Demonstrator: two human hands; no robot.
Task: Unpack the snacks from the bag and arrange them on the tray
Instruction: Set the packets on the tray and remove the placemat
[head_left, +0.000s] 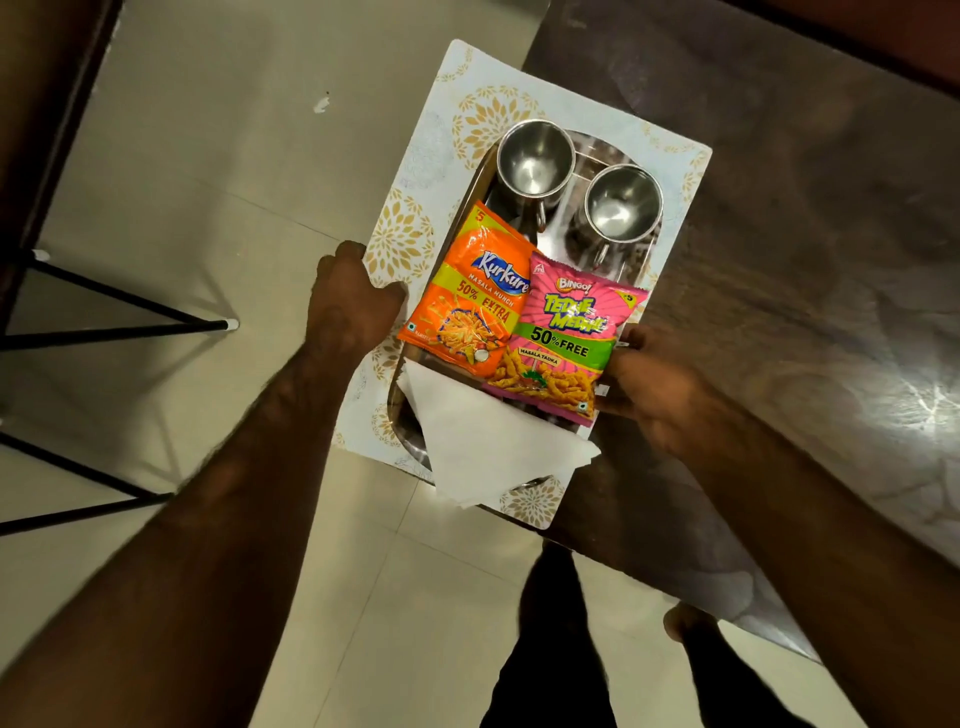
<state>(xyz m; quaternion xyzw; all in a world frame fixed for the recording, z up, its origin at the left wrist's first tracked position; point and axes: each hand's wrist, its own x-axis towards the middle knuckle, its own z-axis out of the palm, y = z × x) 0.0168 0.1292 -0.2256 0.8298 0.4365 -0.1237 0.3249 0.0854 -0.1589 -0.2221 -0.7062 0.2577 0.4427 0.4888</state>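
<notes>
An orange Kurkure packet (472, 296) and a pink Bingo packet (566, 343) lie side by side on a steel tray (558, 241). The steel tray rests on a white patterned tray (467, 104) with gold flowers. My left hand (348, 301) is closed on the patterned tray's left edge. My right hand (654, 384) grips the right edge, its thumb touching the pink packet's side. A folded white napkin (488, 441) lies on the near end of the steel tray. No bag is in view.
Two steel cups (535, 161) (623, 205) stand at the steel tray's far end. The patterned tray sits half over the dark table (805, 208) and half over the tiled floor (208, 156). Black metal legs (104, 332) stand at the left. My legs are below.
</notes>
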